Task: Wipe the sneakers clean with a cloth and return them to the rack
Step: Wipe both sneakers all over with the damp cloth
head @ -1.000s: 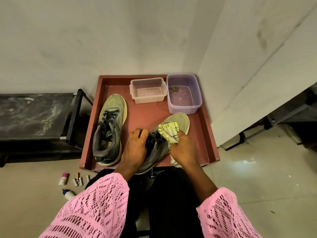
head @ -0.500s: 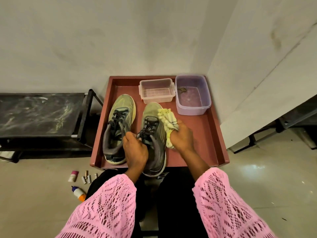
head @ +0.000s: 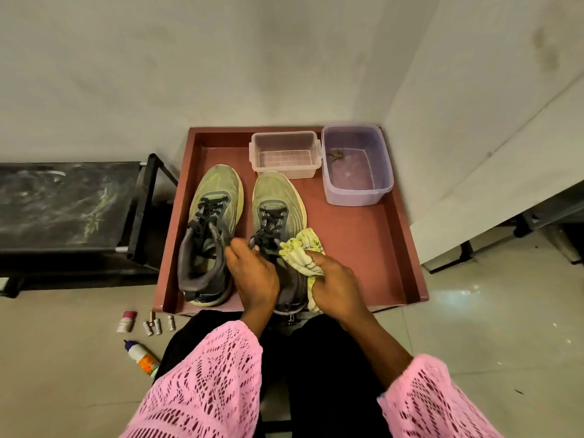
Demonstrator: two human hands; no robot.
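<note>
Olive-green sneakers sit side by side, toes up-frame, in the reddish tray (head: 401, 248) at mid-frame, the left sneaker (head: 208, 235) untouched while the left hand (head: 252, 276) curls its fingers over the collar and laces of the right sneaker (head: 278, 203). Right hand (head: 335, 286) has its fingers bunched tight round the yellow striped cloth (head: 301, 248), pressed against that shoe's right side. At the tray's upper edge stand a clear box (head: 284, 153) and a purple tub (head: 357, 165), with the dark rack (head: 66, 200) at the left of the frame.
</note>
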